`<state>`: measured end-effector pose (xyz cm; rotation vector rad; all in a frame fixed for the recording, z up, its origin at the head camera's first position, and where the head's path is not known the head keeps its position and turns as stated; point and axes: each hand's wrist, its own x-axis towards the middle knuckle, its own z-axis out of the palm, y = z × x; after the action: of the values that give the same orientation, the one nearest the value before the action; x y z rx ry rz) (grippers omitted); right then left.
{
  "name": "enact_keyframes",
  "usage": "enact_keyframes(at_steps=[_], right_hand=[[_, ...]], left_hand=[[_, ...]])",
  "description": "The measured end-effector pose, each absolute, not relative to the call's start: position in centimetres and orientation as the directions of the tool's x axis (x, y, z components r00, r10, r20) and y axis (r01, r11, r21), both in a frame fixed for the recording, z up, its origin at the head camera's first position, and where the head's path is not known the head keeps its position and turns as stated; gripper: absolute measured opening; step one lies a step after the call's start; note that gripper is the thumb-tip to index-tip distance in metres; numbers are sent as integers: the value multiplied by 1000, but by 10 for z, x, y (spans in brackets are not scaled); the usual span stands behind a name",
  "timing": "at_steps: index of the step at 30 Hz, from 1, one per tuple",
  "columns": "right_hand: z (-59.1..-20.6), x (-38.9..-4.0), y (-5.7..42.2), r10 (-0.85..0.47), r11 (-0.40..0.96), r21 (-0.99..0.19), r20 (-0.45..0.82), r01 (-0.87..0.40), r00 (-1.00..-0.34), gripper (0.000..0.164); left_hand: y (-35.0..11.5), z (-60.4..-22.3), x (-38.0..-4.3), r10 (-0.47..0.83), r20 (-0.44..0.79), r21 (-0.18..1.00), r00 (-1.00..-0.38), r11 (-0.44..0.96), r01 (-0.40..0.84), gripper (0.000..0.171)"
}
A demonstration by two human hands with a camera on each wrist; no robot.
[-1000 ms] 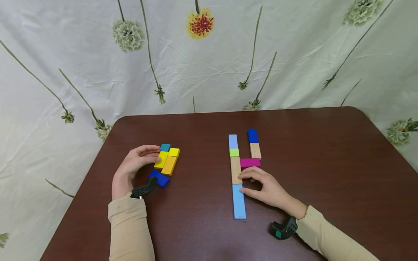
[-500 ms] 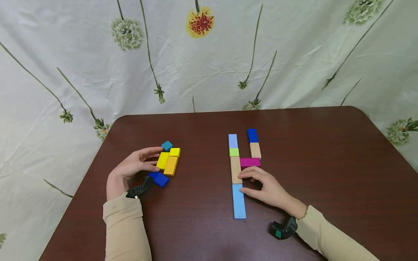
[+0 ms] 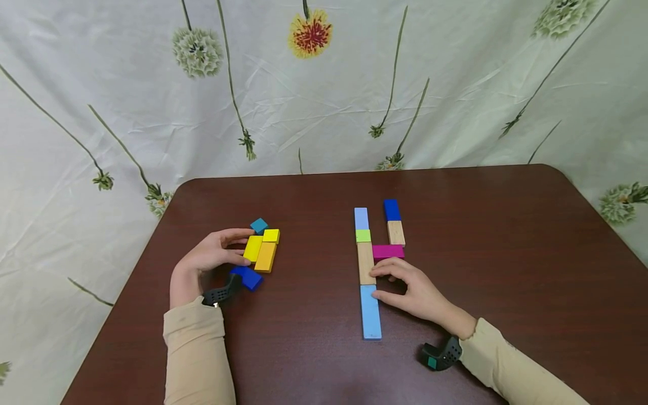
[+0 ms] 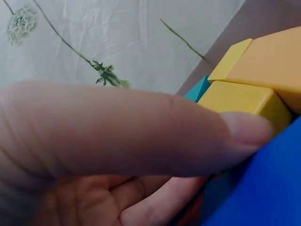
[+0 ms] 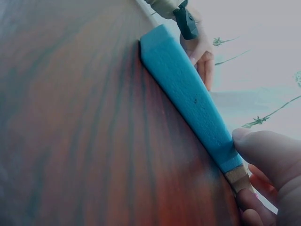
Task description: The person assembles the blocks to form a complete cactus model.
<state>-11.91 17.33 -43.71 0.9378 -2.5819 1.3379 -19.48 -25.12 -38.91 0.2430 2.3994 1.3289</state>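
At the left cluster, my left hand pinches the long yellow block by its two ends, thumb at the near end and forefinger at the far one. The left wrist view has the thumb against that block's end. Around it lie an orange-yellow block, a small yellow block, a teal block and a blue block. My right hand rests beside a column of blocks, its fingertips at the long natural wood block and its thumb at the light-blue block.
Farther up that column are a green block and a pale-blue block. To its right lie a magenta block, a short wood block and a dark-blue block. The brown table ends before a flowered cloth.
The teal block has turned askew, and the long yellow and orange-yellow blocks have shifted slightly right. My left thumb has moved to the yellow block's near end. The right hand stays put.
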Motion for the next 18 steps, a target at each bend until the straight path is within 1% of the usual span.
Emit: enact_keyframes(at_steps=[3, 7, 11, 18], right_hand=[[-437, -119, 173, -479, 427, -711, 346, -558, -807, 34], [-438, -119, 174, -475, 424, -709, 355, -563, -805, 34], [-440, -120, 175, -475, 424, -705, 360, -568, -803, 34], [-438, -119, 174, -483, 423, -709, 351, -565, -802, 34]], left_hand=[[-250, -387, -195, 333, -256, 816, -908, 577, -18, 75], [-248, -386, -196, 326, -260, 802, -909, 597, -15, 74], [-248, -387, -197, 312, -252, 802, -916, 597, -17, 72], [-248, -389, -196, 284, -208, 831, -936, 556, -16, 66]])
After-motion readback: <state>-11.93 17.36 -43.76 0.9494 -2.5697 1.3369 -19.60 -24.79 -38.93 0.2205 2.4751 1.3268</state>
